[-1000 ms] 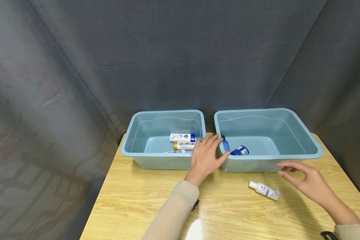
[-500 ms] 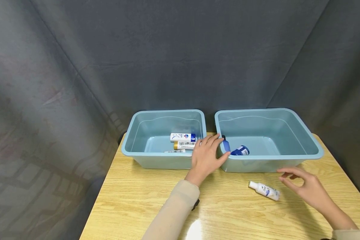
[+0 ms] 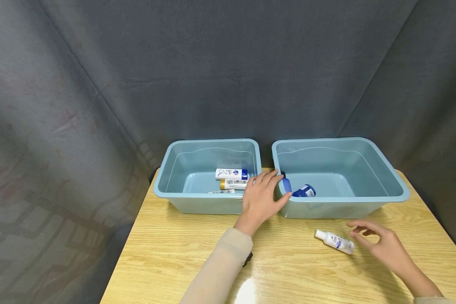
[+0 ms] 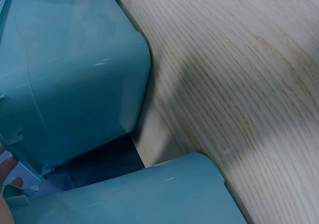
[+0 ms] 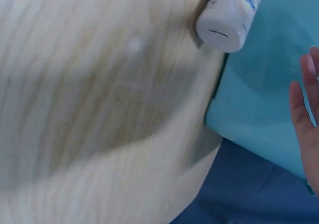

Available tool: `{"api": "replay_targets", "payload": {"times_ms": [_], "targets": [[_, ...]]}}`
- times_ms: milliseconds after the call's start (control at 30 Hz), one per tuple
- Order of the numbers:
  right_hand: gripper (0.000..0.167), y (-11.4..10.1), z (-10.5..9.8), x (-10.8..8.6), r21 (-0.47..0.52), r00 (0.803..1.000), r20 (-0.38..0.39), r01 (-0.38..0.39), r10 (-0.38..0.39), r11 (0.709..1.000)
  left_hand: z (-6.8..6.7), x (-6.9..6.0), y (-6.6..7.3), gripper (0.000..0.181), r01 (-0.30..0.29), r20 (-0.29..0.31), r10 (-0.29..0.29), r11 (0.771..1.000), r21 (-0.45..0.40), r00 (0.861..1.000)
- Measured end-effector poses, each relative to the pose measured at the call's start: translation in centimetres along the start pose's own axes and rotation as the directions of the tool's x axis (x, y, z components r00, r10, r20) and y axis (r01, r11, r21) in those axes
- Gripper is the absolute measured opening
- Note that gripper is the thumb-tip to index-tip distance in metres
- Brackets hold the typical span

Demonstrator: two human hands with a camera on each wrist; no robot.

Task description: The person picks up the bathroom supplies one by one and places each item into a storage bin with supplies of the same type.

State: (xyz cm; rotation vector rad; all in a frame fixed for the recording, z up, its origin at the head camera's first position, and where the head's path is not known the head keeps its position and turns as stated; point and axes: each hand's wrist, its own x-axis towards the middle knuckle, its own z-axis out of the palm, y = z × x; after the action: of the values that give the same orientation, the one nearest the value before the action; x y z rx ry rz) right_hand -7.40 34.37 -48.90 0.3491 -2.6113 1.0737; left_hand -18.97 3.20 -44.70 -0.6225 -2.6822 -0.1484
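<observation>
A small white bottle (image 3: 336, 242) with a white cap and blue label marks lies on its side on the wooden table. Just right of it hovers my right hand (image 3: 381, 245), fingers loosely bent and apart from the bottle. In the right wrist view, that bottle's base (image 5: 219, 32) shows, with the fingers (image 5: 299, 107) off to the side. My left hand (image 3: 261, 198) rests over the facing rims of the left bin (image 3: 197, 195) and the right bin (image 3: 346, 199), fingers spread. In the left wrist view only a bit of that hand shows at the edge.
In the left bin lie a white tube with a blue cap (image 3: 231, 174), a gold-capped tube (image 3: 233, 184) and a partly hidden white one (image 3: 222, 191). A blue bottle (image 3: 286, 184) and a dark blue container (image 3: 305, 191) lie in the right bin. A grey curtain (image 3: 228, 76) hangs behind.
My right hand has come down and slightly left, closer to the white bottle. The left hand, bins and bottle stay where they were.
</observation>
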Motion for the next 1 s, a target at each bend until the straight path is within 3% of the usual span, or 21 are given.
{"api": "replay_targets", "payload": {"times_ms": [433, 1000], "targets": [[0.026, 0.8, 1.1, -1.1, 0.006, 0.991, 0.053, -0.124, 0.124, 0.992, 0.1, 0.0, 0.0, 0.06, -0.007, -0.011, 0.007, 1.0, -0.004, 1.0], [0.033, 2.5, 2.3, -1.6, 0.006, 0.982, 0.079, -0.174, 0.173, 0.985, 0.1, 0.0, 0.0, 0.06, -0.001, -0.008, 0.001, 1.0, -0.003, 1.0]]}}
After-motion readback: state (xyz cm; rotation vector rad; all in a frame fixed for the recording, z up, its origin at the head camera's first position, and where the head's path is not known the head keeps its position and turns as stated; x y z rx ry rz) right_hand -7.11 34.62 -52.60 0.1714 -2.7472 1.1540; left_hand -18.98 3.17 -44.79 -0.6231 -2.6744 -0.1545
